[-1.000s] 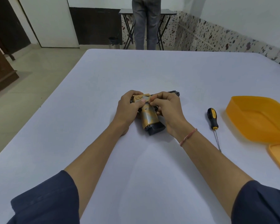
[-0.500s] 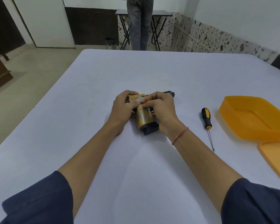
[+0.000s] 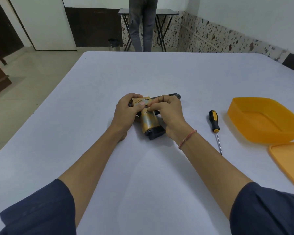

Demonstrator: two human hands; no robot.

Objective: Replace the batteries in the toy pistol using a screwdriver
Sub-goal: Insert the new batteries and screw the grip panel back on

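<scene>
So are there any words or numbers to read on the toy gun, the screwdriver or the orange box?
No text here can be read.
On the toy pistol: dark marks on the gold side, too blurred to read.
On the screwdriver: nothing legible.
On the orange box and orange lid: no words show.

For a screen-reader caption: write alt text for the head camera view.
Left hand and right hand grip a gold-and-black toy pistol lying on a white table. A screwdriver lies untouched to its right, beside an orange tub and its lid.
</scene>
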